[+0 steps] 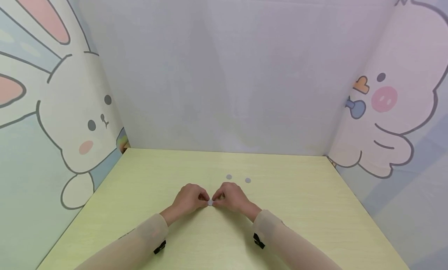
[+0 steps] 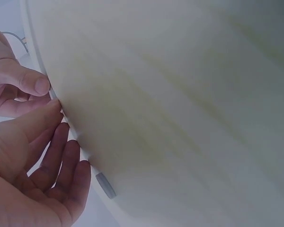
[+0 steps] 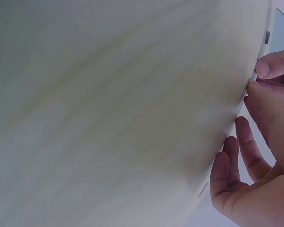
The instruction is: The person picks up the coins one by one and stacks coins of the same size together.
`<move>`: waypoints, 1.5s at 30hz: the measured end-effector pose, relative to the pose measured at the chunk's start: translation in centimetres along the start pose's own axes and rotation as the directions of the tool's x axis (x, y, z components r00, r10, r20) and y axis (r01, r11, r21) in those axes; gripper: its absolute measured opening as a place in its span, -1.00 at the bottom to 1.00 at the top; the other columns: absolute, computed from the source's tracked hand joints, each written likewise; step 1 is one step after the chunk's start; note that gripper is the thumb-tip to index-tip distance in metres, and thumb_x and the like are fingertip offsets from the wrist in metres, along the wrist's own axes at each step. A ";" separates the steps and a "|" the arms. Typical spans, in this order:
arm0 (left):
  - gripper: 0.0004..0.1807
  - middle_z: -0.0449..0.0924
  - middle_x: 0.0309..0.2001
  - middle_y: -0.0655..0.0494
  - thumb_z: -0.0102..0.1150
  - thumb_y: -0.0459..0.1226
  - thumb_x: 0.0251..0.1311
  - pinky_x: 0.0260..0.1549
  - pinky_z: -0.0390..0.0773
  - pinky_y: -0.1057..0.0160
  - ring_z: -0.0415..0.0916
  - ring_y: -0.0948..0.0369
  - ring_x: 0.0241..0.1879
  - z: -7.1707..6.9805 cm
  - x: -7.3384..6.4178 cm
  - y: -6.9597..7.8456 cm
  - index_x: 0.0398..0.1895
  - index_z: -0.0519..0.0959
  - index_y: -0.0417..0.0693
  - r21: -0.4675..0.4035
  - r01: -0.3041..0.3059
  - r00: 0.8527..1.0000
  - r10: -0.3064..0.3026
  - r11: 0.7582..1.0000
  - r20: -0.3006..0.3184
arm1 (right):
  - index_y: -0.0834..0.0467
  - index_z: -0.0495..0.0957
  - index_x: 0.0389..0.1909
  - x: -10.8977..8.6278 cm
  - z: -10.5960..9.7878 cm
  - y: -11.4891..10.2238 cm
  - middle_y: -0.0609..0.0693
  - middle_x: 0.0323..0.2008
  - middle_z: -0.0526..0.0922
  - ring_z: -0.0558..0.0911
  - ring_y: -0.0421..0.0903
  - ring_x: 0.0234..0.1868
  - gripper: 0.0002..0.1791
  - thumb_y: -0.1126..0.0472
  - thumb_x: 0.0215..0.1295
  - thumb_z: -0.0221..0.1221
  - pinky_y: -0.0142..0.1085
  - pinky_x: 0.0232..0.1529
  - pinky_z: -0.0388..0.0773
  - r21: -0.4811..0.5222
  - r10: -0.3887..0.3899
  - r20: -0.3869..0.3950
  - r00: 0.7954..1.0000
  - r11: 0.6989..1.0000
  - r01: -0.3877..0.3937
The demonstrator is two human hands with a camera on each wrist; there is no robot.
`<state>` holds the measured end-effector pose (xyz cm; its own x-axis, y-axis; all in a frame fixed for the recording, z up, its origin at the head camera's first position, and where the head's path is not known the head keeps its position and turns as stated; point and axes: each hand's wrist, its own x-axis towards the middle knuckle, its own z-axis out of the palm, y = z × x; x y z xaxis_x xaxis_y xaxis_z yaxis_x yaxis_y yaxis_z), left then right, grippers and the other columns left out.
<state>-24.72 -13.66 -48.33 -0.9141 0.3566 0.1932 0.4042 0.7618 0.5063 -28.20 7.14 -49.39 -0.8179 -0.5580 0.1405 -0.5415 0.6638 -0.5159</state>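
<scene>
Near the middle of the table, a small grey disc (image 1: 210, 203) sits between the fingertips of both hands. My left hand (image 1: 191, 198) pinches its left edge with thumb and forefinger, and my right hand (image 1: 231, 197) does the same on the right. In the left wrist view, the left hand (image 2: 35, 165) has its other fingers loosely bent, with a grey flat piece (image 2: 105, 185) beyond them. The right hand (image 3: 260, 175) meets the left fingertips in the right wrist view; the held disc is mostly hidden in both wrist views.
Two more grey discs, one (image 1: 229, 176) behind the hands and one (image 1: 247, 180) farther right, lie flat on the pale yellow table (image 1: 297, 208). A plain light curtain (image 1: 224, 75) hangs at the back; cartoon-printed cloths flank both sides.
</scene>
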 end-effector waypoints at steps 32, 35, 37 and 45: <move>-0.93 0.70 -0.43 0.37 0.57 -0.31 0.11 -0.29 0.55 0.24 0.53 0.35 -0.38 0.0 0.2 -0.1 -0.42 0.83 0.04 0.003 0.024 1.000 -0.024 1.000 0.017 | -0.05 0.89 -0.36 0.0 -0.1 -0.1 -0.29 -0.35 0.74 0.58 -0.27 -0.23 -0.96 0.11 0.20 0.57 -0.38 -0.21 0.44 -0.007 0.021 0.012 1.000 1.000 -0.021; -0.93 0.70 -0.44 0.36 0.57 -0.31 0.11 -0.30 0.55 0.24 0.53 0.34 -0.38 -0.1 0.2 -0.1 -0.42 0.82 0.03 -0.001 0.020 1.000 -0.020 1.000 0.019 | -0.05 0.88 -0.36 0.0 -0.1 -0.1 -0.30 -0.34 0.74 0.58 -0.27 -0.23 -0.96 0.12 0.20 0.57 -0.38 -0.22 0.45 -0.003 0.019 0.012 1.000 1.000 -0.019; -0.94 0.70 -0.44 0.36 0.57 -0.31 0.11 -0.30 0.55 0.24 0.53 0.34 -0.38 -0.1 0.2 -0.1 -0.42 0.83 0.03 -0.002 0.020 1.000 -0.020 1.000 0.019 | -0.05 0.88 -0.36 0.0 -0.1 -0.2 -0.30 -0.34 0.75 0.58 -0.28 -0.23 -0.96 0.13 0.20 0.56 -0.38 -0.22 0.45 -0.003 0.017 0.011 1.000 1.000 -0.017; -0.93 0.70 -0.43 0.36 0.58 -0.30 0.12 -0.30 0.55 0.25 0.53 0.34 -0.38 0.1 0.3 -0.1 -0.41 0.82 0.04 0.000 0.019 1.000 -0.019 1.000 0.012 | -0.04 0.88 -0.36 0.0 -0.1 -0.2 -0.29 -0.34 0.76 0.59 -0.25 -0.22 -0.96 0.13 0.21 0.56 -0.37 -0.21 0.45 -0.004 0.017 0.008 1.000 1.000 -0.017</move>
<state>-25.00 -13.59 -48.37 -0.9209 0.3491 0.1733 0.3872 0.7682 0.5098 -28.10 7.10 -49.19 -0.8252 -0.5509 0.1246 -0.5283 0.6750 -0.5150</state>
